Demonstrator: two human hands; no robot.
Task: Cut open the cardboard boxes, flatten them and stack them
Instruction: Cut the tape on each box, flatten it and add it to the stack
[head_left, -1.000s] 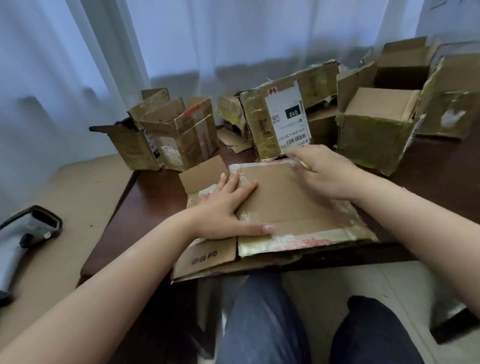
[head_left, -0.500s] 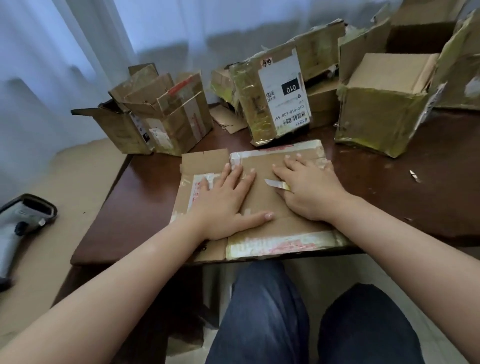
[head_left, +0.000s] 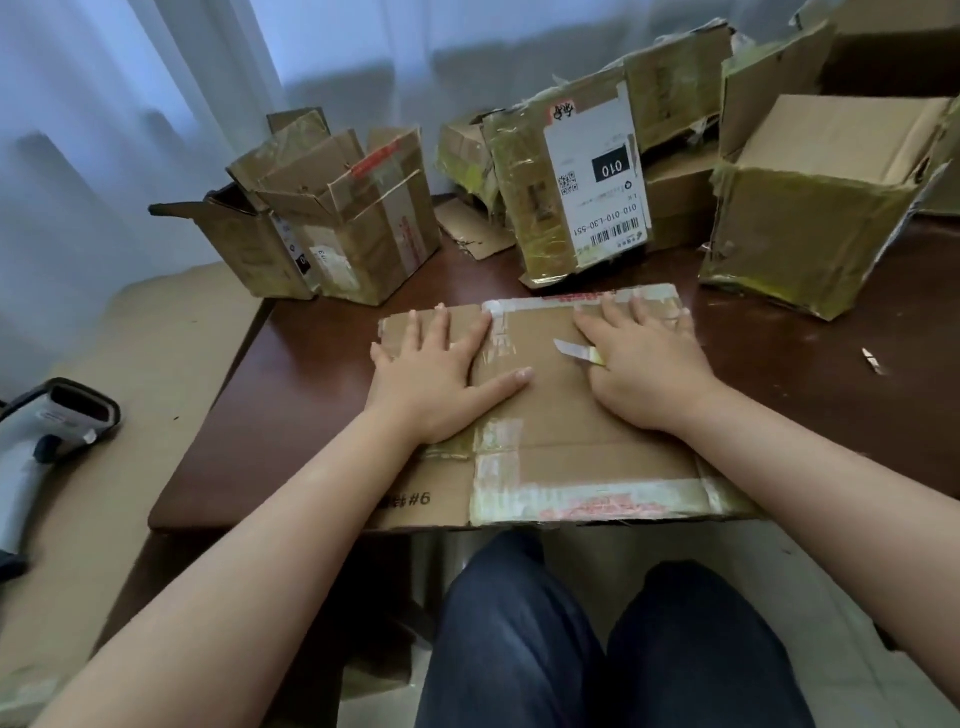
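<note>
A flattened cardboard box (head_left: 566, 415) with taped edges lies on the dark wooden table (head_left: 291, 395) right in front of me. My left hand (head_left: 436, 379) presses flat on its left half, fingers spread and straight. On the right half, my right hand (head_left: 644, 364) presses down with straight fingers while its thumb pins a small box cutter (head_left: 576, 352). The cutter's blade sticks out to the left from under the palm.
Opened boxes stand along the back: a pair at the left (head_left: 332, 228), a labelled one (head_left: 576, 192) in the middle, a big taped one (head_left: 810, 208) at the right. A cardboard scrap (head_left: 871, 359) lies to the right. A handheld scanner (head_left: 47, 436) rests at far left.
The flattened box has been pushed further onto the table, away from the near edge. Both hands have slid forward on it and now press it flat.
</note>
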